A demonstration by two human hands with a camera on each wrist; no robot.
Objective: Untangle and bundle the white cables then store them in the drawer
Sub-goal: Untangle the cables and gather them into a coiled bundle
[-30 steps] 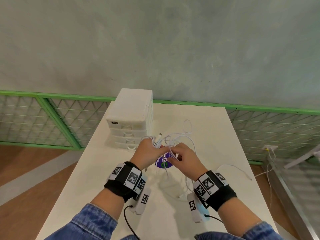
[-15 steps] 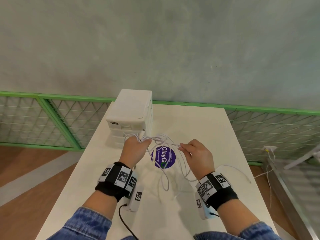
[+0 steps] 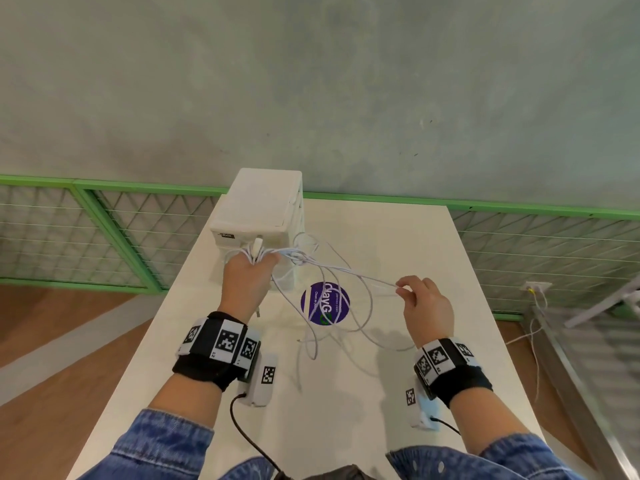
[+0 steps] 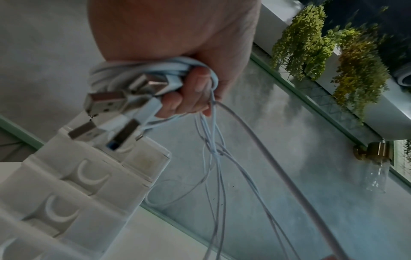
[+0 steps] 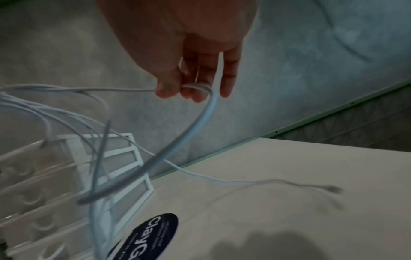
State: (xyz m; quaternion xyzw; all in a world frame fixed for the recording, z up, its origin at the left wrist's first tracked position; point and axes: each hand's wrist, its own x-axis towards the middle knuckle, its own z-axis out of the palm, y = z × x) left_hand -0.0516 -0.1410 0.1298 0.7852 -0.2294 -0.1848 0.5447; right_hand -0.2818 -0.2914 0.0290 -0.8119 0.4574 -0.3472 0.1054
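Note:
My left hand [image 3: 250, 268] is raised in front of the white drawer unit [image 3: 258, 206] and grips a bunch of white cables [image 4: 142, 77]; several USB plugs [image 4: 104, 103] stick out of the fist. Thin strands [image 3: 332, 268] stretch from that fist across to my right hand [image 3: 403, 291], which pinches one cable [image 5: 195, 87] between thumb and fingers. Loose loops [image 3: 346, 327] hang down to the table. The drawers [image 4: 89, 176] appear closed.
A round purple sticker [image 3: 325, 303] lies on the white table [image 3: 415, 254] under the cables. One cable end [image 5: 331, 189] trails over the table to the right. A green-framed mesh railing [image 3: 104, 230] and a grey wall stand behind.
My hands have moved apart: the left rose up and left toward the drawer unit with the cable bunch, the right drew a strand out to the right, stretching the tangle.

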